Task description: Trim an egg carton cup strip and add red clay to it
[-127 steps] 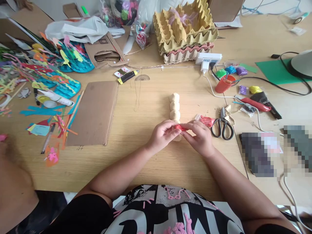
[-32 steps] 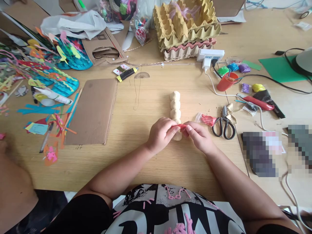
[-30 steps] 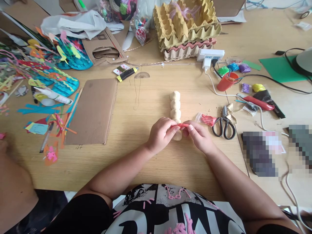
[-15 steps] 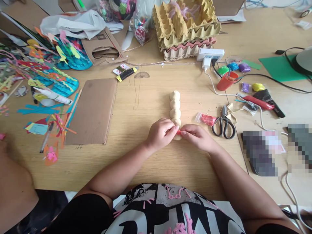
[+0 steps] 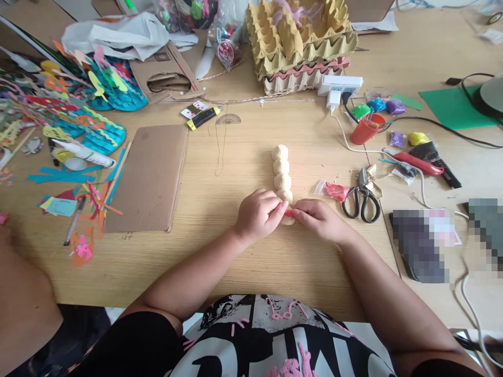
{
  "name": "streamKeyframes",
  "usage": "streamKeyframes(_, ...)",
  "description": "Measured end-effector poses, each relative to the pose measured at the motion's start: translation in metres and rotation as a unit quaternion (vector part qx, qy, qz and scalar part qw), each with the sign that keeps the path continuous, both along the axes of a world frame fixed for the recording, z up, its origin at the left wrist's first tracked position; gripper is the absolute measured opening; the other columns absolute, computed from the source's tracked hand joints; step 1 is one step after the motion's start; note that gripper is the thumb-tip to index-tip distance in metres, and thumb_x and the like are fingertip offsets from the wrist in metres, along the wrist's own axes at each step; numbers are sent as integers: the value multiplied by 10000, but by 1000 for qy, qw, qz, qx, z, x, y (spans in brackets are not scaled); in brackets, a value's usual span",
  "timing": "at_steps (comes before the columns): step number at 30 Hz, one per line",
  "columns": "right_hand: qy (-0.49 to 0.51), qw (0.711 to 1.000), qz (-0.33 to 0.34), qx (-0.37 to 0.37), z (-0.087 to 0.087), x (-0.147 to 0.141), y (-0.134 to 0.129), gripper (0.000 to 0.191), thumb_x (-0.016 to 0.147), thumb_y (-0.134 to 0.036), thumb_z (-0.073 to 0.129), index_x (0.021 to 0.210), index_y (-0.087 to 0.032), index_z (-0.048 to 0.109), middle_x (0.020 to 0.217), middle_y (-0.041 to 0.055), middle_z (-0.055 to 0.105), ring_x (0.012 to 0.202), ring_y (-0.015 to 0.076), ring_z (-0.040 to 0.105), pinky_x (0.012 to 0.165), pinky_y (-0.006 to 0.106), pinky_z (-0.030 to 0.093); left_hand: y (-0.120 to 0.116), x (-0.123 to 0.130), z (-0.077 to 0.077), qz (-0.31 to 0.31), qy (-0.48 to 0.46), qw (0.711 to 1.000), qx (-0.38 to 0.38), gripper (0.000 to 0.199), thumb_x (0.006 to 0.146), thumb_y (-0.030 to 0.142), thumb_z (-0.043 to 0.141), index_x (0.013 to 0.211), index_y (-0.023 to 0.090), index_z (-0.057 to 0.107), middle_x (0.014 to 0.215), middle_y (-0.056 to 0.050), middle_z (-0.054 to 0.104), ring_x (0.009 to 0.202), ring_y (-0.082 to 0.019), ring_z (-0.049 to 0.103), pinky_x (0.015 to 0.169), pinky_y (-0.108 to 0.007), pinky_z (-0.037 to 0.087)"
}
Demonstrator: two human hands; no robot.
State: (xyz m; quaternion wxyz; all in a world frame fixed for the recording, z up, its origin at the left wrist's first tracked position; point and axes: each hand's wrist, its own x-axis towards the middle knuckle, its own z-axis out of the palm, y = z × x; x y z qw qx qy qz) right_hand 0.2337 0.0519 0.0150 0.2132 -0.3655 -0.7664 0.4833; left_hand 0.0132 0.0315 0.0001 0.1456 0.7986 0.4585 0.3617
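Note:
A pale, segmented row of rounded lumps [image 5: 282, 167] lies on the wooden table, its near end partly hidden by my hands. Over that end, my left hand [image 5: 261, 213] pinches one end of a small red piece [image 5: 288, 213]. From the other side my right hand [image 5: 319, 220] has its fingers closed on the same red piece. A small bag with red material [image 5: 336, 191] and black-handled scissors [image 5: 362, 196] lie to the right of my right hand.
A cardboard sheet [image 5: 145, 178] lies left. Egg trays [image 5: 302, 57] and a white power strip [image 5: 340, 84] are at the back. A red cup [image 5: 365, 131], cable and pixelated dark object [image 5: 418, 246] are right. Another person's arm [image 5: 23, 298] shows at left.
The far end of the pale row has tilted slightly left. Both hands remain closed on the red piece, nearly in place, and the view has shifted slightly.

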Motion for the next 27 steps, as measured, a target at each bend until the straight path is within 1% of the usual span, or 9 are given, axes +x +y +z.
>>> streamKeyframes(6, 5, 1000, 6, 1, 2, 2, 1, 476, 1059, -512, 523, 681, -225, 492, 639, -26, 466, 611, 139, 417, 593, 301, 317, -4, 0, 4, -2, 48, 998, 50, 448, 1029, 329, 524, 591, 239, 500, 605, -35, 582, 637, -190, 485, 624, -377, 362)
streamKeyframes(9, -10, 1000, 6, 20, 2, 3, 1, 468, 1052, -491, 542, 670, -225, 495, 629, -24, 478, 607, 140, 417, 594, 305, 305, -5, 1, 4, -5, 75, 994, 85, 420, 973, 277, 571, 570, 239, 459, 587, -30, 570, 615, -185, 473, 595, -372, 339)
streamKeyframes(11, -33, 999, 4, 40, 1, 3, 1, 446, 1046, -450, 547, 666, -223, 501, 628, -18, 494, 607, 140, 418, 599, 311, 291, -5, 0, 3, -9, 93, 990, 107, 398, 950, 263, 588, 573, 239, 463, 587, -30, 573, 612, -188, 476, 581, -376, 325)
streamKeyframes(13, -55, 997, 5, 52, 1, 3, 1, 424, 1041, -419, 544, 668, -220, 508, 631, -13, 508, 608, 141, 421, 603, 315, 281, -5, 0, 3, -8, 104, 988, 112, 362, 942, 264, 592, 596, 239, 490, 611, -35, 595, 626, -196, 500, 579, -380, 331)
streamKeyframes(17, -78, 995, 0, 55, 0, 4, 1, 391, 1036, -409, 551, 696, -216, 546, 646, -5, 547, 617, 146, 454, 608, 312, 288, -4, 2, 3, 5, 74, 996, 43, 187, 948, 271, 590, 764, 235, 593, 742, -43, 688, 734, -216, 613, 647, -370, 436)
streamKeyframes(20, -86, 994, -25, 57, 1, 5, 0, 311, 1027, -423, 580, 798, -214, 611, 698, 6, 622, 640, 155, 513, 617, 300, 330, -4, 3, 1, 10, 48, 999, 6, 61, 960, 270, 583, 943, 229, 624, 850, -45, 750, 826, -226, 690, 702, -357, 496)
streamKeyframes(22, -90, 993, -46, 59, 2, 4, -2, 265, 1025, -447, 598, 894, -218, 629, 742, 11, 673, 652, 160, 555, 623, 295, 361, -6, 4, -1, 24, 61, 998, -2, 107, 983, 286, 567, 1046, 223, 626, 864, -45, 769, 817, -230, 714, 676, -346, 488)
streamKeyframes(24, -90, 992, -63, 54, 1, 4, -3, 241, 1026, -464, 610, 983, -228, 630, 769, 13, 715, 659, 168, 589, 625, 295, 380, -7, 4, -3, 46, 77, 996, -16, 170, 1015, 318, 543, 1129, 215, 616, 819, -39, 769, 752, -227, 716, 615, -331, 448)
streamKeyframes(27, -65, 993, -94, 20, -2, 1, -4, 247, 1027, -483, 628, 1076, -240, 622, 802, 15, 756, 656, 171, 607, 610, 294, 390, -8, 5, -5, 76, 61, 993, -66, 216, 1054, 358, 516, 1192, 208, 586, 736, -8, 748, 640, -202, 685, 549, -309, 376)
